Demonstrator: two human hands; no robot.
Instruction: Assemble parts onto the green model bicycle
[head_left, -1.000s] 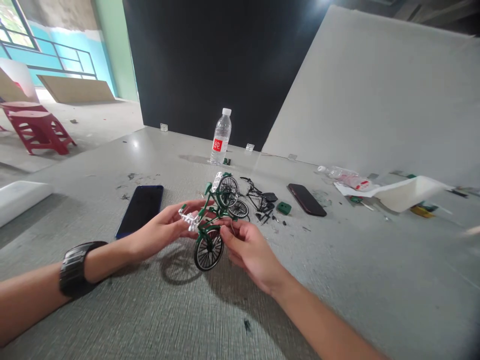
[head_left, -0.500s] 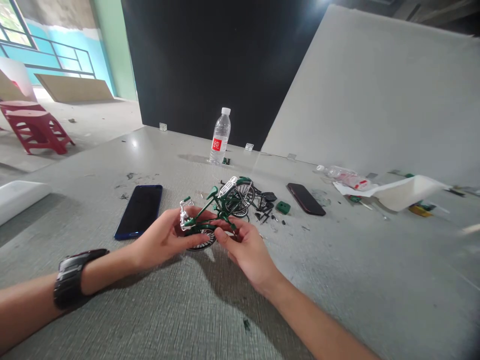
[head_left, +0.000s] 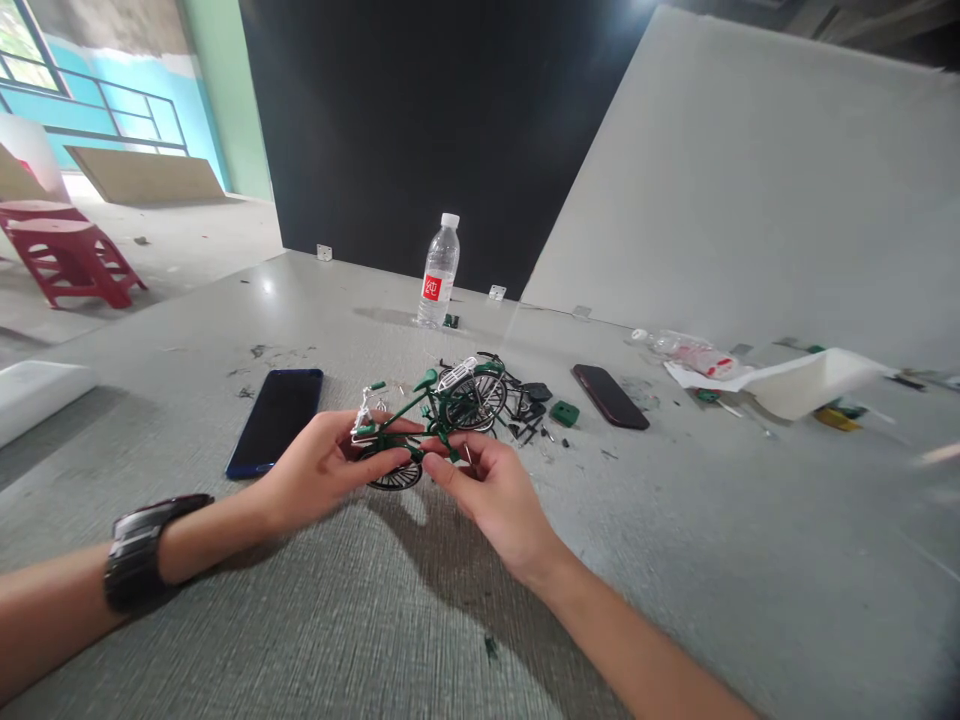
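Note:
A green model bicycle (head_left: pixel 409 408) with white handlebars and a white rear rack is held tilted above the grey table (head_left: pixel 337 620). My left hand (head_left: pixel 334 462) is closed on it at the front, thumb over the black front wheel (head_left: pixel 395 477). My right hand (head_left: pixel 487 487) pinches its lower middle, near the pedals; the fingertips partly hide what they grip. Both thumbs nearly meet below the frame. Behind the bicycle lie several loose black parts (head_left: pixel 534 393) and a small green block (head_left: pixel 564 412).
A blue-edged phone (head_left: pixel 276 422) lies left of my hands, a dark phone (head_left: pixel 610 396) to the right. A water bottle (head_left: pixel 438 275) stands behind. Another bottle (head_left: pixel 690 352) lies at right by a curled white sheet (head_left: pixel 806 383). Green scraps (head_left: pixel 490 648) lie in front.
The model bicycle has turned slightly in my hands, its frame and handlebars tipping a little to the left. My left thumb has moved from the wheel's lower part up to its top.

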